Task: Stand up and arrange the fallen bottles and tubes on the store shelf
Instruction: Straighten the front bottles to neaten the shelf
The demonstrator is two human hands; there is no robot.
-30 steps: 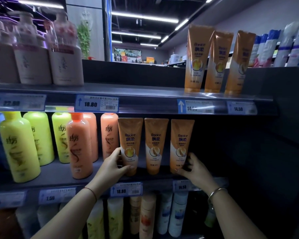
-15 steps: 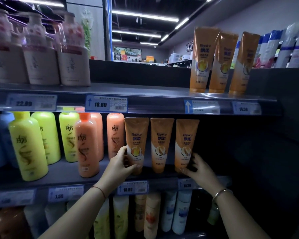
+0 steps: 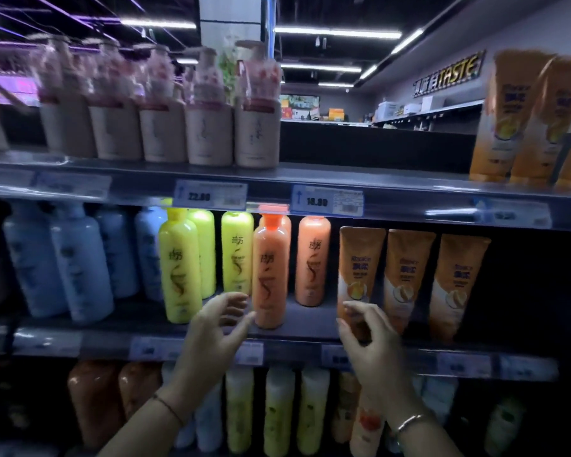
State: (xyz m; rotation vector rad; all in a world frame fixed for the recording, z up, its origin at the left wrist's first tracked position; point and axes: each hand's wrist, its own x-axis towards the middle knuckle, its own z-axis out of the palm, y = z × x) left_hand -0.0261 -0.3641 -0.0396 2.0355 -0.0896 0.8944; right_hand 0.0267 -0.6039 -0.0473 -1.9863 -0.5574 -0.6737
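On the middle shelf three orange tubes stand upright in a row at the right. To their left stand orange bottles, one at the front and one further back, then yellow bottles. My left hand hovers with spread fingers between the front yellow bottle and the front orange bottle, its thumb close to the orange one, holding nothing. In front of the leftmost tube my right hand is raised with loosely bent fingers and holds nothing.
Pale blue bottles fill the left of the middle shelf. Beige pump bottles line the top shelf, with more orange tubes at its right. The bottom shelf holds brown, white and yellow bottles. Price tags run along the shelf edges.
The view has swung left. Both hands have let go of the outer orange tubes and moved left; the left hand is now by the front orange bottle, the right by the leftmost tube.
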